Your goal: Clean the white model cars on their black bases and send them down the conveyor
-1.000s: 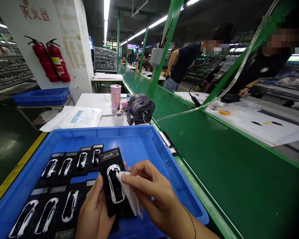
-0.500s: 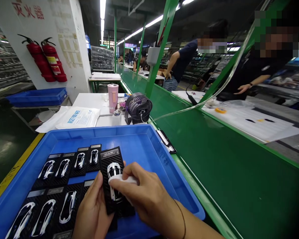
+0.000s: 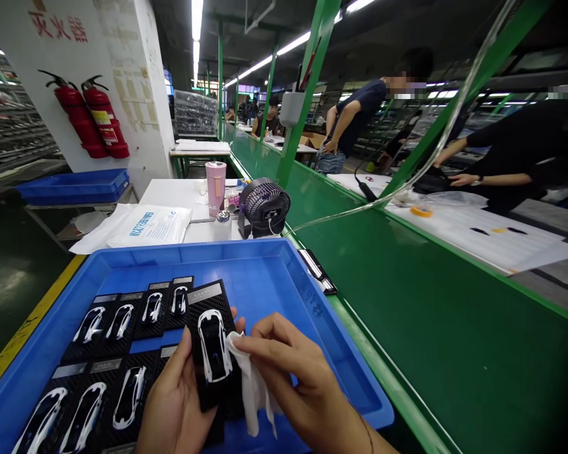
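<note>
A black carbon-patterned plaque (image 3: pixel 207 306), its silver label (image 3: pixel 204 292) too blurred to read, is cradled in the half-closed left hand (image 3: pixel 177 403), while a white cloth (image 3: pixel 252 384) is pinched against it by the right hand (image 3: pixel 288 372).

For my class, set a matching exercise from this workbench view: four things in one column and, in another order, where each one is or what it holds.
Column 1
1. left hand
2. right hand
3. red fire extinguishers
4. black desk fan

Column 2
A. on the white pillar
B. holding a white cloth
C. beyond the blue tray
D. holding a black card

Pairs: 1-D, 2-B, 3-A, 4-C
</note>
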### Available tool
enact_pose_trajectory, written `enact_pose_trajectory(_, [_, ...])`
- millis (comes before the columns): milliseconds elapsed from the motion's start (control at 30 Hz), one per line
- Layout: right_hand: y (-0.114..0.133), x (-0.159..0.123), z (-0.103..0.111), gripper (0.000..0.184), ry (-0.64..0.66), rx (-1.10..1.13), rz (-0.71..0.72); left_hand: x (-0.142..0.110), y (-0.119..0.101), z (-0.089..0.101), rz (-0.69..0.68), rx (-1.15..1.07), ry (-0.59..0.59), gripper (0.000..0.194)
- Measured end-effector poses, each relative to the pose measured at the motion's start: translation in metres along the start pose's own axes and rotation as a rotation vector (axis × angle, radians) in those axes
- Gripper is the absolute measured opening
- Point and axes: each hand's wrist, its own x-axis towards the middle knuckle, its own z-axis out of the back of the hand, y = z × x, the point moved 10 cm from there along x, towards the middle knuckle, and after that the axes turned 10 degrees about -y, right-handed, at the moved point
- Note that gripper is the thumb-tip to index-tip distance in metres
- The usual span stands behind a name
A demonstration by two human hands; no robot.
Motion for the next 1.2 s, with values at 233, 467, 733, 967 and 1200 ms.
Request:
enact_pose_trajectory(233, [0.000,-0.006,-0.010,0.040,0.033,-0.044,0.007,-0.004,0.001,-0.003,-0.024,-0.019,0.050,0.042])
enact_pose_trajectory(467, [-0.001,-0.007,0.006,0.038,0.025,-0.061,-0.019,-0.005,-0.004,-0.006,-0.019,-0.024,0.052,0.036])
enact_pose_trajectory(733, [0.009,-0.011,-0.004,0.040,-0.004,-0.245,0.139,-0.007,0.004,0.012,0.053,-0.172,-0.101,0.049])
enact_pose_trajectory(967, [0.015,-0.013,-0.018,0.029,0.046,-0.490,0.206,-0.014,0.003,0.016,0.048,-0.156,-0.295,0.045])
enact_pose_trajectory(1200, [0.002,-0.010,-0.001,0.035,0.142,-0.250,0.064,-0.010,0.006,0.017,0.088,-0.067,-0.213,0.049])
